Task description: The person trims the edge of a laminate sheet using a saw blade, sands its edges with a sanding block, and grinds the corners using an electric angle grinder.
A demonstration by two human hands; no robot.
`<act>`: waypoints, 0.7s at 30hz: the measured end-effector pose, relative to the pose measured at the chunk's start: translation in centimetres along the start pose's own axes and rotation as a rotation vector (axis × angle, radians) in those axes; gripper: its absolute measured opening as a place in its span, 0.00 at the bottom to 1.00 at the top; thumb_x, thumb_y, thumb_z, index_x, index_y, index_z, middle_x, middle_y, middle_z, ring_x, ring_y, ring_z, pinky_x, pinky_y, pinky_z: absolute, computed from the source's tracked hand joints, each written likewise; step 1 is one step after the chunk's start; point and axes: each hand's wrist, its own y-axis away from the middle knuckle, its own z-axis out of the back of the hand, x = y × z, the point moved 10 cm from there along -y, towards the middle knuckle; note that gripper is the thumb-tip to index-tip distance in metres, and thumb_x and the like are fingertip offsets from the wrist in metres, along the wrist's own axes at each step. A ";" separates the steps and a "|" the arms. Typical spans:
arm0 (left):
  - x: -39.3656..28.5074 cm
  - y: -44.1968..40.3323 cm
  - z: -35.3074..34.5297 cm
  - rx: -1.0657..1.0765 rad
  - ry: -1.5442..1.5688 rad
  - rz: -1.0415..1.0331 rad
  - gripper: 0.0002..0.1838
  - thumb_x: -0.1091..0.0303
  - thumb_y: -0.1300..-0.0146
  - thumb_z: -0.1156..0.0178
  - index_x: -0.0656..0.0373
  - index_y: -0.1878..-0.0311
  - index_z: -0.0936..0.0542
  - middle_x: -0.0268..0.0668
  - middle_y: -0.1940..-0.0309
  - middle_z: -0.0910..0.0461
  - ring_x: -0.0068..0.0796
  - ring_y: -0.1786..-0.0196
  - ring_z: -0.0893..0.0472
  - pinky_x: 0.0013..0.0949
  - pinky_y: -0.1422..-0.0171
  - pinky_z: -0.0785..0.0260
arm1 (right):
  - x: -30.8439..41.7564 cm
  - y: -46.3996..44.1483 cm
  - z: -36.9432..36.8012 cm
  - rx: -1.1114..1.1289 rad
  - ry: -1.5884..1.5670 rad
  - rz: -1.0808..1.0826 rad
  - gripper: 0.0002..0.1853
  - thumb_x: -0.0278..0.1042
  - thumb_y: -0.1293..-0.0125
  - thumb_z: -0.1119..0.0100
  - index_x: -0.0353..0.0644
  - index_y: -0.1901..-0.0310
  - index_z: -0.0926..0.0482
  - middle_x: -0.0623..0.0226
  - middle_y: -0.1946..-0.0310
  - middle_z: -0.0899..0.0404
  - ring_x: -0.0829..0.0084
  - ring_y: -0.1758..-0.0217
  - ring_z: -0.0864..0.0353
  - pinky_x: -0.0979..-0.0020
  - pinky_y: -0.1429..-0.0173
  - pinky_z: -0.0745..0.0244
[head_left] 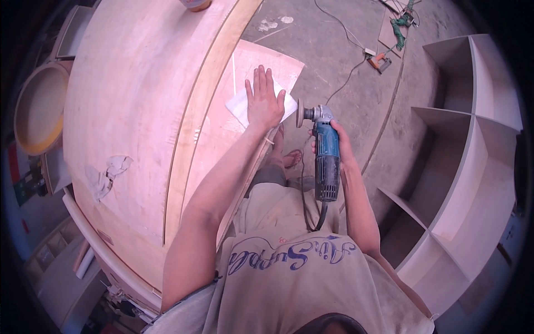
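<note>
My left hand [265, 103] lies flat, fingers stretched out, on a white sheet or pad [239, 107] on top of the pinkish wooden panel [214, 125]. In my right hand [343, 145] is a blue and black angle grinder [326, 150], its body upright in view and its round disc [300, 113] at the upper left, beside the panel's edge and apart from it. The grinder's black cord hangs from its lower end past my clothes. A pale wooden strip [192, 117] runs along the work surface left of my left hand.
Crumpled paper or cloth [117, 166] lies on the large wooden surface [128, 72]. An open shelf unit [475, 161] stands at the right. On the floor are an orange tool [380, 62], cords and a green hose [398, 30]. A round wooden piece [39, 108] is at far left.
</note>
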 end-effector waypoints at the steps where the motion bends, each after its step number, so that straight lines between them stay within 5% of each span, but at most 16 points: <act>1: 0.1 0.1 0.0 -0.013 0.006 0.015 0.40 0.52 0.27 0.52 0.69 0.22 0.48 0.54 0.19 0.55 0.48 0.16 0.58 0.57 0.16 0.71 | 0.0 0.0 -0.1 0.005 -0.004 -0.003 0.30 0.57 0.29 0.46 0.42 0.37 0.34 0.50 0.57 0.18 0.61 0.69 0.13 0.62 0.66 0.12; 21: 1.3 1.7 -0.1 -0.164 0.053 0.423 0.41 0.50 0.26 0.53 0.70 0.21 0.52 0.57 0.19 0.58 0.51 0.16 0.61 0.57 0.16 0.70 | -0.7 -0.8 0.0 -0.019 -0.049 0.037 0.32 0.61 0.30 0.48 0.33 0.47 0.26 0.53 0.56 0.18 0.64 0.69 0.14 0.65 0.64 0.14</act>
